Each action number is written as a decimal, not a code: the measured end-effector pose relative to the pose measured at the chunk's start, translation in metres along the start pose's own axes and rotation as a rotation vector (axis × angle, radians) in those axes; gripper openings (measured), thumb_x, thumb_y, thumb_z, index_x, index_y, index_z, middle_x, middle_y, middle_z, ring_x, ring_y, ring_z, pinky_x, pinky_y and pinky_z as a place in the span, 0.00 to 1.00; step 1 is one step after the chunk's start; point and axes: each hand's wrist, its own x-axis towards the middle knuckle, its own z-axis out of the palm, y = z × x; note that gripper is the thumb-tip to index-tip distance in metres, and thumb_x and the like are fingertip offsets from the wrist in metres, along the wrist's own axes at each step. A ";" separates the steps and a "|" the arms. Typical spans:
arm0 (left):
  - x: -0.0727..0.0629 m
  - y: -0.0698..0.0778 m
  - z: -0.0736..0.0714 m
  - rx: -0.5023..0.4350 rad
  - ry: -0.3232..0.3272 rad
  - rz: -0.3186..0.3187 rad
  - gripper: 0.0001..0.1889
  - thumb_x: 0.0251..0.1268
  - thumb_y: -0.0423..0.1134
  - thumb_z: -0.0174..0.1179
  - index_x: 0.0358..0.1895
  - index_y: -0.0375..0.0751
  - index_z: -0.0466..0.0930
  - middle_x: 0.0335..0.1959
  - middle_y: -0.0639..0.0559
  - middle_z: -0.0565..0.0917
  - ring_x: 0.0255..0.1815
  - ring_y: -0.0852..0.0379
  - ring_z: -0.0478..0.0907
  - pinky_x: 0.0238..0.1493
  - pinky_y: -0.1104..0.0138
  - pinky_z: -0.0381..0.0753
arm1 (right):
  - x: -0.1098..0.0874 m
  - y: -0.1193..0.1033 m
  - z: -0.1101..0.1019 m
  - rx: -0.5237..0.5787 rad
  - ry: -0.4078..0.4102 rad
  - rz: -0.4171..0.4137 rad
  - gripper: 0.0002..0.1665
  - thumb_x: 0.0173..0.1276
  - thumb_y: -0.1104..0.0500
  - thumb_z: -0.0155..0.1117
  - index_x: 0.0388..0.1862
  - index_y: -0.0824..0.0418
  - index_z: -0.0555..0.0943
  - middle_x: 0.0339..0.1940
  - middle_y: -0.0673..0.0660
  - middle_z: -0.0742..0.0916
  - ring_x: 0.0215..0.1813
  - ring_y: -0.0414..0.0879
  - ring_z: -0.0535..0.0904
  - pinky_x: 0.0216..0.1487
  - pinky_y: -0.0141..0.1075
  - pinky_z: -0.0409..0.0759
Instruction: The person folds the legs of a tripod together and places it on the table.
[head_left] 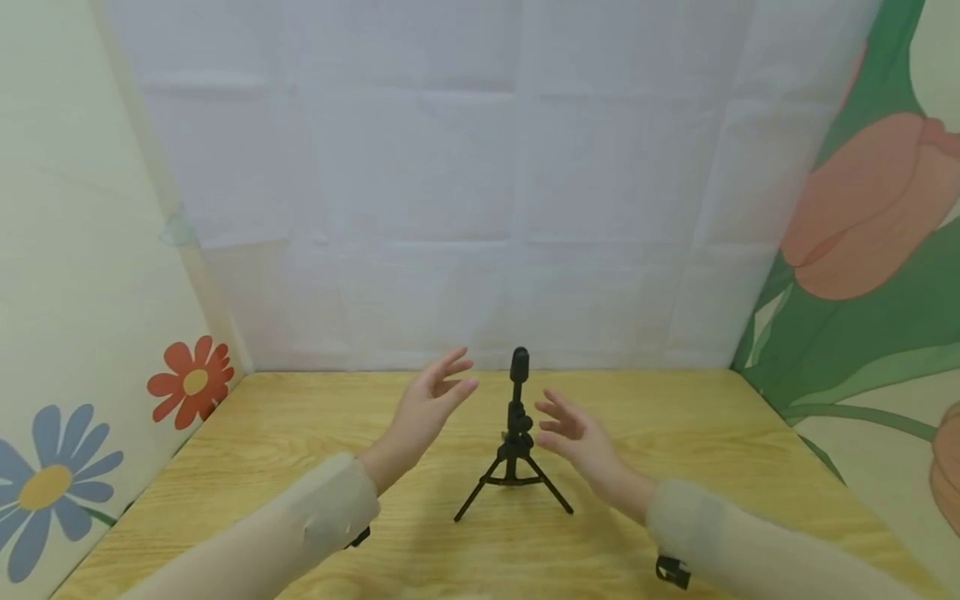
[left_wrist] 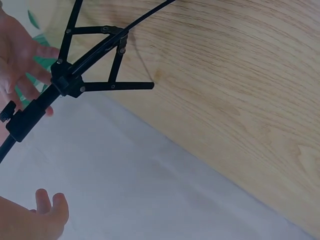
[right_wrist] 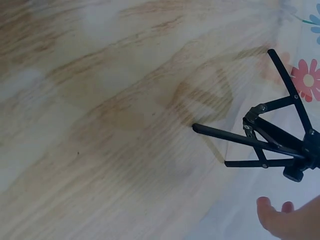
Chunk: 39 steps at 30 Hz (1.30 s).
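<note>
The tripod (head_left: 513,451) stands upright on the table (head_left: 330,417), between the left hand (head_left: 422,408) and the right hand (head_left: 588,447). Fingers are parted on both — the left well clear, the right just beside it, whether touching I cannot tell.

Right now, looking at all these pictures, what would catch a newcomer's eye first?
Probably the upright black tripod stand, dark against the yellowish wood-grain table near the middle of the head view. Next come the bare left hand and the bare right hand, raised on either side of it. After that, the large coral-pink tulip picture at the head view's right would likely draw the eye.
</note>
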 end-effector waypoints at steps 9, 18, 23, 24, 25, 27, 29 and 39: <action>0.002 0.011 0.013 -0.008 -0.013 0.016 0.28 0.72 0.40 0.58 0.72 0.45 0.64 0.66 0.44 0.72 0.60 0.45 0.75 0.62 0.44 0.68 | -0.002 0.011 0.009 -0.004 0.004 -0.005 0.40 0.68 0.66 0.63 0.75 0.66 0.58 0.70 0.70 0.69 0.65 0.64 0.70 0.65 0.52 0.69; 0.004 0.011 0.018 -0.016 -0.018 0.027 0.27 0.71 0.40 0.58 0.72 0.44 0.65 0.65 0.45 0.74 0.59 0.45 0.75 0.62 0.44 0.68 | -0.005 0.011 0.016 -0.003 0.004 0.021 0.39 0.69 0.64 0.63 0.75 0.66 0.59 0.70 0.70 0.68 0.65 0.63 0.71 0.64 0.53 0.69; 0.007 0.012 0.022 -0.019 -0.023 0.037 0.28 0.71 0.41 0.59 0.72 0.46 0.65 0.65 0.46 0.74 0.59 0.46 0.75 0.62 0.44 0.68 | -0.006 0.015 0.016 -0.004 0.018 0.017 0.37 0.69 0.64 0.63 0.74 0.66 0.60 0.71 0.69 0.68 0.65 0.63 0.71 0.64 0.53 0.70; 0.007 0.013 0.023 -0.021 -0.024 0.038 0.28 0.71 0.42 0.59 0.71 0.46 0.65 0.65 0.46 0.74 0.59 0.46 0.75 0.62 0.45 0.69 | -0.006 0.016 0.016 -0.004 0.020 0.018 0.37 0.69 0.64 0.63 0.74 0.66 0.61 0.71 0.68 0.68 0.65 0.63 0.71 0.63 0.52 0.71; 0.008 0.013 0.024 -0.019 -0.025 0.041 0.28 0.71 0.42 0.59 0.71 0.46 0.65 0.65 0.45 0.74 0.59 0.46 0.75 0.62 0.45 0.69 | -0.007 0.017 0.016 -0.002 0.019 0.018 0.37 0.69 0.64 0.63 0.74 0.67 0.61 0.71 0.68 0.68 0.64 0.63 0.71 0.63 0.52 0.71; 0.009 0.014 0.025 -0.017 -0.029 0.045 0.28 0.71 0.42 0.59 0.71 0.46 0.66 0.65 0.46 0.74 0.59 0.46 0.75 0.62 0.46 0.69 | -0.007 0.019 0.016 -0.004 0.019 0.017 0.37 0.69 0.64 0.63 0.73 0.67 0.61 0.71 0.68 0.69 0.64 0.63 0.71 0.62 0.51 0.72; 0.009 0.015 0.027 -0.015 -0.035 0.048 0.27 0.71 0.42 0.58 0.71 0.46 0.66 0.65 0.46 0.74 0.59 0.46 0.75 0.62 0.46 0.69 | -0.008 0.021 0.016 -0.010 0.018 0.016 0.36 0.69 0.64 0.63 0.73 0.67 0.62 0.70 0.68 0.70 0.63 0.62 0.72 0.62 0.51 0.72; 0.011 0.017 0.032 -0.025 -0.039 0.054 0.27 0.72 0.43 0.57 0.72 0.47 0.65 0.64 0.45 0.75 0.59 0.46 0.75 0.63 0.45 0.68 | -0.011 0.026 0.016 -0.071 0.042 0.027 0.33 0.68 0.64 0.64 0.69 0.71 0.67 0.64 0.70 0.74 0.55 0.58 0.78 0.56 0.49 0.77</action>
